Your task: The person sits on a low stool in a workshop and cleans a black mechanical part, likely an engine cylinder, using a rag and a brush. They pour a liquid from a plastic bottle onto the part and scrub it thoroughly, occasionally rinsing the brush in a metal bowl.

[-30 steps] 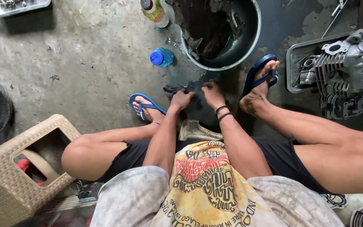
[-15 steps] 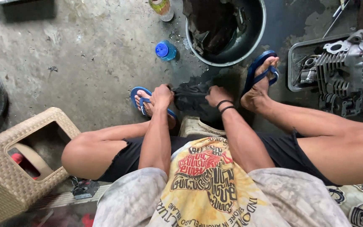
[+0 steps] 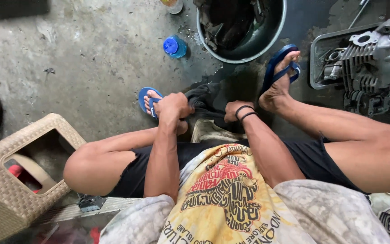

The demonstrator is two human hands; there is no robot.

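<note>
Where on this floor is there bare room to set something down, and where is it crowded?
Bare concrete floor lies open between the wicker stool, the blue-capped bottle and the left foot's blue sandal. It is crowded around the basin, the engine part in its tray and the dark rag at both hands.

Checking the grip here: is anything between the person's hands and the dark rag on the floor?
Nothing visible. The left hand is closed on the dark rag, and the right hand rests at its other side, between the feet.
</note>
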